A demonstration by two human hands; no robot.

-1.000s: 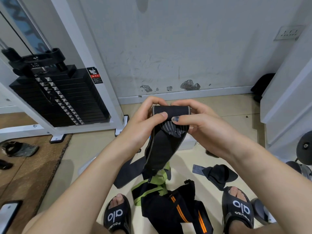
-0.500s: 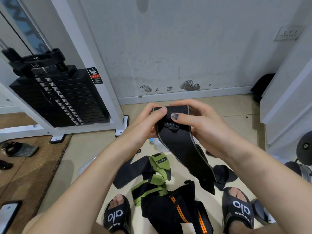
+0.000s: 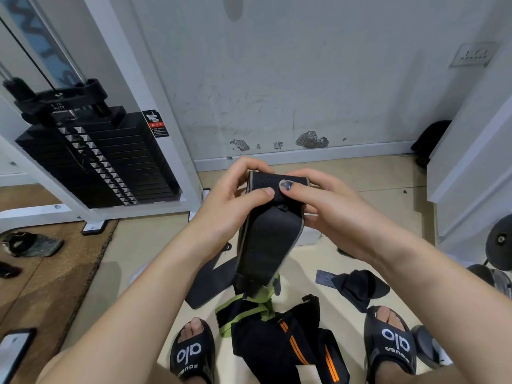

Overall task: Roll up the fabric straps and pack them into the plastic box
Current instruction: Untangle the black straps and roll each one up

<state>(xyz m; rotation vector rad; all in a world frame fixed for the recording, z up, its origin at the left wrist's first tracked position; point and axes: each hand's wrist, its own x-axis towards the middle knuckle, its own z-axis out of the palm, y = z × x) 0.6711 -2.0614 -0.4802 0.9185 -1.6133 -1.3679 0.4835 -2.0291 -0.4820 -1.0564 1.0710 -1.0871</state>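
Observation:
I hold a wide black strap (image 3: 266, 245) with grey edges at chest height, its top end rolled into a short tube. My left hand (image 3: 235, 200) grips the roll's left side, thumb pressed on the front. My right hand (image 3: 324, 209) grips the right side, thumb beside the left thumb. The loose tail hangs straight down. Below on the floor lie a black-and-green strap (image 3: 249, 306), a black strap with orange stripes (image 3: 299, 345), a flat dark strap (image 3: 210, 281) and a small black piece (image 3: 357, 286). A pale plastic box (image 3: 310, 236) shows partly behind the strap and my right hand.
A white cable machine with a black weight stack (image 3: 99, 159) stands at the left. My feet in black slides (image 3: 194, 353) flank the strap pile. A phone (image 3: 11, 350) lies on the brown mat at lower left. White furniture (image 3: 471, 176) and weight plates stand at the right.
The hanging tail swung from the right back to straight down. The roll at the top has grown slightly as both thumbs turned it.

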